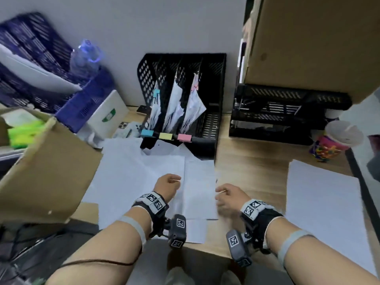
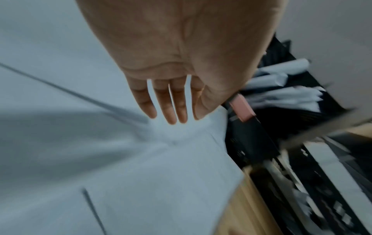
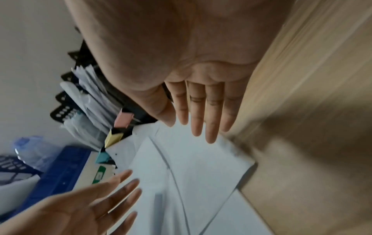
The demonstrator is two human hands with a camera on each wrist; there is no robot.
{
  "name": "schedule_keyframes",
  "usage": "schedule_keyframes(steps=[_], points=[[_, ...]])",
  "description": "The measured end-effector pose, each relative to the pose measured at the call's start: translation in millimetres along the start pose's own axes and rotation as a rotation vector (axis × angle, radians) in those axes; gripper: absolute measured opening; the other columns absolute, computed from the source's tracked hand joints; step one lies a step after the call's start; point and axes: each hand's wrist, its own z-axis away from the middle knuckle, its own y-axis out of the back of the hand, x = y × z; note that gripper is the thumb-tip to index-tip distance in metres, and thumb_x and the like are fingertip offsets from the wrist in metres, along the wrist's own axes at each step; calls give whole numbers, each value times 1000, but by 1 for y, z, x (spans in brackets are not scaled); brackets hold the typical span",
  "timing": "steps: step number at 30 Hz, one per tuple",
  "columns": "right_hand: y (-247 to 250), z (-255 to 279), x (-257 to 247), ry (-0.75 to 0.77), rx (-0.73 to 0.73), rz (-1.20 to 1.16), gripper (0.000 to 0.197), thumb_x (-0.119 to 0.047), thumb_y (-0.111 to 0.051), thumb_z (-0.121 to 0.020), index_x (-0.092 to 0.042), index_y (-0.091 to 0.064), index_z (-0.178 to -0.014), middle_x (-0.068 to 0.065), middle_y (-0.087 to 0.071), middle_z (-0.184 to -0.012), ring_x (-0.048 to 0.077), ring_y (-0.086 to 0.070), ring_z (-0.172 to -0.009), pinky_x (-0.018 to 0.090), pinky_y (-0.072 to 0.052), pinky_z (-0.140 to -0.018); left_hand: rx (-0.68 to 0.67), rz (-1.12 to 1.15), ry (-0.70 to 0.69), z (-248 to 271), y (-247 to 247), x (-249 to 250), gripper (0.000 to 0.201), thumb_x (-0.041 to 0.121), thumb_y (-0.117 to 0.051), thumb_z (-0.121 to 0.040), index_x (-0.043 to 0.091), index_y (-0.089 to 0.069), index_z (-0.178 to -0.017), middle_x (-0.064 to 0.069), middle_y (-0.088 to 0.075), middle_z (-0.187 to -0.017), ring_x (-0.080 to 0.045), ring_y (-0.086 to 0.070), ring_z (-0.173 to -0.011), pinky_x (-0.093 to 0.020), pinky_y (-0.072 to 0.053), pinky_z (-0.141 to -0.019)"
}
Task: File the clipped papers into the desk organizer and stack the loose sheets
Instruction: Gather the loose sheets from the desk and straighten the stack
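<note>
The black desk organizer [image 1: 213, 83] stands at the back of the desk. It holds three clipped paper bundles, with a blue clip [image 1: 147, 132], a yellow clip [image 1: 165, 136] and a pink clip [image 1: 184, 137] at its front edge. Loose white sheets [image 1: 144, 177] lie overlapping and askew in front of it. My left hand [image 1: 167, 185] and right hand [image 1: 228, 197] hover side by side over these sheets. Both wrist views show straight fingers on the left hand [image 2: 171, 103] and right hand [image 3: 203, 111], holding nothing. Whether the fingertips touch the paper is unclear.
A neat pile of white sheets [image 1: 322, 206] lies on the desk at the right. An open cardboard box [image 1: 47, 167] crowds the left. Blue crates [image 1: 30, 58] and a water bottle [image 1: 86, 56] stand behind it. A black stacked tray [image 1: 277, 114] and a paper cup [image 1: 337, 140] stand at the right.
</note>
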Motion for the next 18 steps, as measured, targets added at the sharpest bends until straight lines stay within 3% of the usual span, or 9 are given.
schedule_keyframes(steps=[3,8,11,13,15,18], points=[[-42,-7,-14,-7,-8,25,20,-17,-52,-83,-21,-59,-101,5,-67,-90,21,-73,-81,32,-51,-66,145,-136,70,-11,55,-44,33,6,-58,-89,11,-65,-122,-16,-62,-128,-26,-61,-108,-26,-44,-90],[-106,-21,-40,5,-2,79,36,-22,-59,-78,-16,-58,-113,-2,-65,-78,25,-72,-82,37,-52,-70,199,-286,240,-31,127,-101,58,17,-56,-86,24,-48,-142,-15,-42,-148,-35,-64,-106,-34,-52,-94],[-142,-34,-58,-9,20,114,48,-17,-65,-81,-16,-52,-127,3,-63,-107,24,-65,-96,41,-52,-89,201,-325,304,-44,157,-122,65,21,-53,-84,30,-39,-147,-9,-34,-156,-33,-60,-114,-35,-49,-99],[-161,-42,-71,-4,29,212,57,-18,-65,-84,-19,-45,-137,6,-56,-130,23,-58,-117,35,-46,-101,216,-298,333,-48,172,-129,61,18,-54,-87,26,-40,-145,-13,-31,-154,-34,-61,-102,-32,-49,-91],[-177,-48,-84,6,33,278,61,-19,-63,-87,-19,-38,-143,6,-51,-139,23,-53,-125,28,-41,-100,241,-252,363,-53,185,-137,54,17,-55,-88,22,-45,-141,-16,-32,-146,-33,-57,-91,-32,-48,-86],[-197,-54,-96,34,99,389,51,-20,-60,-90,-18,-45,-138,6,-58,-125,25,-57,-117,24,-40,-90,291,-175,345,-61,200,-149,46,18,-60,-88,18,-48,-132,-15,-43,-141,-32,-56,-100,-32,-44,-89]])
